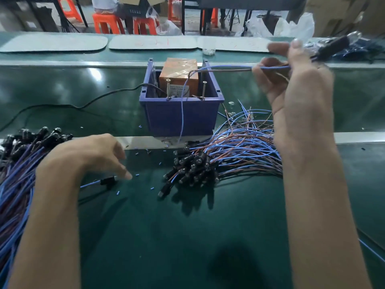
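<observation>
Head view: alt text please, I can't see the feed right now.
The right hand pinches a blue-and-brown wire lead running to the blue plastic box. The left hand hovers by a single black-capped blue wire on the green table, beside a heap of black-capped wires.

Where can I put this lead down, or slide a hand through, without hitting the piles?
Barest patch: the green mat in front, between your left forearm and right forearm. Also left of the blue bin, past the metal rail, crossed only by a black cable. Crowded: the left bundle at the mat's edge and the right heap beside the bin.
</observation>
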### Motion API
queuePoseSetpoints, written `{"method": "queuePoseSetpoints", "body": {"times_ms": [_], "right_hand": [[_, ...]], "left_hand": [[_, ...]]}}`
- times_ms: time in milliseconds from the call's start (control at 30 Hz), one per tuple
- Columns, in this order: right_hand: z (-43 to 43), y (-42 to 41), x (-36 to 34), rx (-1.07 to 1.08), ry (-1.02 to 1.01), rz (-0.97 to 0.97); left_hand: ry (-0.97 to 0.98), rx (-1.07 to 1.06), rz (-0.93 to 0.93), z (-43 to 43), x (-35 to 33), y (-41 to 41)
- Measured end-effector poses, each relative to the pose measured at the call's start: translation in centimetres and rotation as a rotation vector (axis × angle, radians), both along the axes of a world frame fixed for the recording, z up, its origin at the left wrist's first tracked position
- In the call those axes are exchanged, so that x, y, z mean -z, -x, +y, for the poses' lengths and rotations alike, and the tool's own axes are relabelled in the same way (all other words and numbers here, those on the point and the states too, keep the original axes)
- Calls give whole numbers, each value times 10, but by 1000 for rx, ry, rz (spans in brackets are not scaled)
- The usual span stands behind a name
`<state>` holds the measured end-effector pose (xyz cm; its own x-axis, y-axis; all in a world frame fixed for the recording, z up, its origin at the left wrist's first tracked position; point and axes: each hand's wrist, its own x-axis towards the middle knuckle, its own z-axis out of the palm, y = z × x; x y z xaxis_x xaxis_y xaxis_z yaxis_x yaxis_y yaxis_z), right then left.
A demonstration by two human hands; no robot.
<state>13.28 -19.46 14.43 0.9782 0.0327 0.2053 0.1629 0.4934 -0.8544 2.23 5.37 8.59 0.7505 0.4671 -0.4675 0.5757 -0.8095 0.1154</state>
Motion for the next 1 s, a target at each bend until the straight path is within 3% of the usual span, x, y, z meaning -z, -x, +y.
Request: {"method": "queuePoseSetpoints", "body": {"times_ms": [133,200,300,400,500,667,733,1000], "right_hand": [[7,4,-6,184,6,-76],[7,6,-6,385,46,-218],[6,6,-4,751,400,-403],[10,11,1,838,657,-623],[19,12,8,607,1021,-701],[23,7,34,-415,1821,-553],[26,12,42,-587,1876,-460],[24,10,42,-496,1701,-472]], "left_hand": [[25,-30,60,15,9,3],[53,-45,70,21,15,4],[87,-75,63,31,23,8],[131,-92,38,38,29,9],[128,-59,63,38,33,5],[108,-21,59,34,32,3],[103,-7,31,32,30,3],[73,75,-49,33,22,3]]}}
